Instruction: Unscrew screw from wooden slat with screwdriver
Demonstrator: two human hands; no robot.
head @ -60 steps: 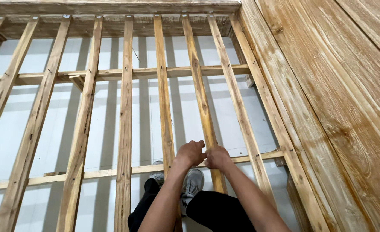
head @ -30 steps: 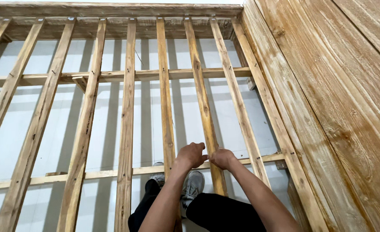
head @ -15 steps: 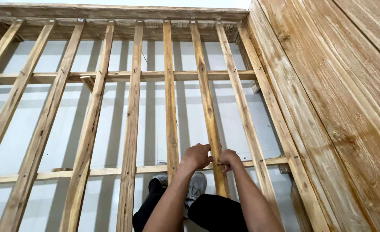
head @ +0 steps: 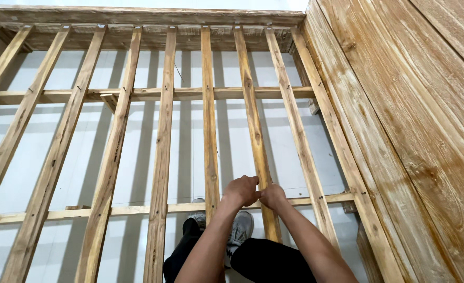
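Note:
Both my hands meet on one long wooden slat of a wooden frame, where it crosses the near thin crossbar. My left hand curls over the slat's left side, fingers bent. My right hand presses against the slat from the right, fingers closed; anything pinched between them is too small to see. My dark-trousered knees and a grey shoe show below the hands.
The frame has several parallel slats over a pale floor, a far crossbar and a thick end beam. A wall of wide wooden planks runs along the right.
My right hand slid out to the right and then came back against my left hand on the slat. The view shifted slightly; the frame has not moved.

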